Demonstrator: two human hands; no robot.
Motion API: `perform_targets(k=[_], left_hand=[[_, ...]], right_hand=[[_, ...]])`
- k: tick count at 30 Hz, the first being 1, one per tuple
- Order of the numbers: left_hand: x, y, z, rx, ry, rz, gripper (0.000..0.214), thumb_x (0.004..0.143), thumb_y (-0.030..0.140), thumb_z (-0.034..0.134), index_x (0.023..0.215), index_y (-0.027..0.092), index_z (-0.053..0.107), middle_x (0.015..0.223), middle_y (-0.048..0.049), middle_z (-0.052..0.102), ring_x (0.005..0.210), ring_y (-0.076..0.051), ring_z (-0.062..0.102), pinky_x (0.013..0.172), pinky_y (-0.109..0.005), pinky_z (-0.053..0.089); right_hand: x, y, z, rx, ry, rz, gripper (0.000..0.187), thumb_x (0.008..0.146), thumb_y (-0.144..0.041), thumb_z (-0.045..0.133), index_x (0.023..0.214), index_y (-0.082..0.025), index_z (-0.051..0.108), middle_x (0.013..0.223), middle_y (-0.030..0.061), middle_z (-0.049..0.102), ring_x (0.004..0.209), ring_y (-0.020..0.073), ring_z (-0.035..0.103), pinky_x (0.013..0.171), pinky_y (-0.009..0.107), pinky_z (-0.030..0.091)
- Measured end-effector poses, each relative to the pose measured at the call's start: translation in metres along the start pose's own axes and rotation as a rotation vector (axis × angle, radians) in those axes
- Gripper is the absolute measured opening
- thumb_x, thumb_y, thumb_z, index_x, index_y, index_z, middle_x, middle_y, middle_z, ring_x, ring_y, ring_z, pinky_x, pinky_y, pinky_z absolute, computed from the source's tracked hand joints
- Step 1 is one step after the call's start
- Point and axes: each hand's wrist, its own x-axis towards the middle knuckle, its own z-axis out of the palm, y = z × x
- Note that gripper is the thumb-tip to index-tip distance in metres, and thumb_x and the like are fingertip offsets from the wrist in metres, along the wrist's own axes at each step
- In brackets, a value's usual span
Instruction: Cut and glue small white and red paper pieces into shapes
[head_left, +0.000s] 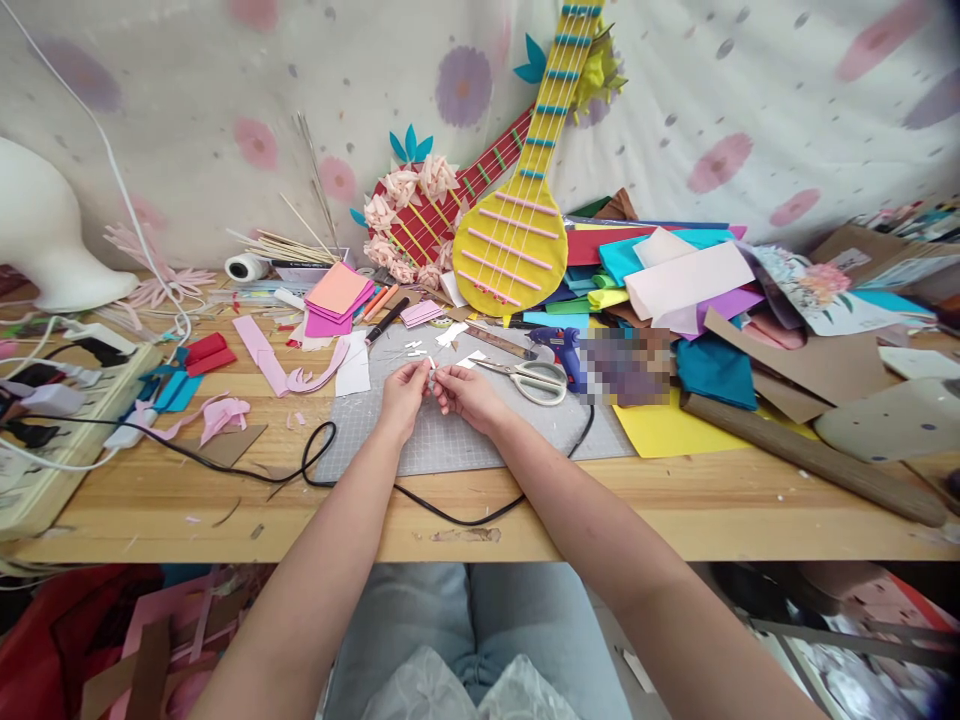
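Note:
My left hand and my right hand meet over a grey cutting mat on the wooden table. Both pinch one small white paper piece between their fingertips. A few tiny white paper scraps lie on the mat just beyond the hands. White-handled scissors rest to the right of my right hand. A blue glue gun lies behind them, its black cord looping along the mat's front edge.
A yellow paper guitar and a red one with paper flowers lean on the cloth backdrop. Coloured paper sheets and cardboard pile up at the right. Pink paper pads, strips and a power strip sit on the left.

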Motion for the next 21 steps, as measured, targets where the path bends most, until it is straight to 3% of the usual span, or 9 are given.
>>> perform_targets(k=[6, 11, 17, 21], left_hand=[[-0.0034, -0.0008, 0.0016, 0.025, -0.056, 0.016, 0.032, 0.062, 0.044, 0.068, 0.068, 0.015, 0.057, 0.044, 0.0048, 0.048, 0.035, -0.006, 0.043, 0.035, -0.019, 0.034], [-0.0031, 0.0029, 0.0016, -0.086, -0.111, -0.079, 0.05, 0.067, 0.063, 0.052, 0.069, 0.014, 0.058, 0.044, 0.0031, 0.044, 0.037, -0.008, 0.044, 0.035, -0.021, 0.036], [-0.0014, 0.0031, 0.0003, -0.088, -0.098, -0.068, 0.032, 0.062, 0.041, 0.068, 0.077, 0.014, 0.061, 0.049, 0.0049, 0.047, 0.039, -0.006, 0.044, 0.037, -0.02, 0.036], [-0.0018, 0.0015, 0.0012, -0.053, -0.077, -0.057, 0.032, 0.062, 0.042, 0.067, 0.074, 0.014, 0.059, 0.048, 0.0048, 0.046, 0.039, -0.006, 0.044, 0.037, -0.019, 0.035]], right_hand=[[0.0005, 0.0019, 0.0007, 0.008, -0.046, -0.007, 0.03, 0.065, -0.039, 0.068, 0.068, -0.017, 0.047, 0.054, -0.005, 0.055, 0.042, 0.005, 0.046, 0.04, 0.018, 0.04], [0.0011, 0.0019, 0.0003, 0.018, -0.049, -0.043, 0.03, 0.064, -0.04, 0.068, 0.068, -0.017, 0.049, 0.054, -0.005, 0.055, 0.042, 0.0049, 0.046, 0.039, 0.018, 0.04], [0.002, 0.0038, -0.0007, 0.013, -0.046, -0.028, 0.031, 0.063, -0.04, 0.069, 0.068, -0.017, 0.048, 0.053, -0.0053, 0.054, 0.042, 0.0053, 0.046, 0.039, 0.019, 0.041], [0.0025, 0.0036, -0.001, 0.015, -0.042, -0.042, 0.031, 0.063, -0.039, 0.069, 0.069, -0.017, 0.048, 0.054, -0.005, 0.055, 0.043, 0.0054, 0.047, 0.039, 0.019, 0.043]])
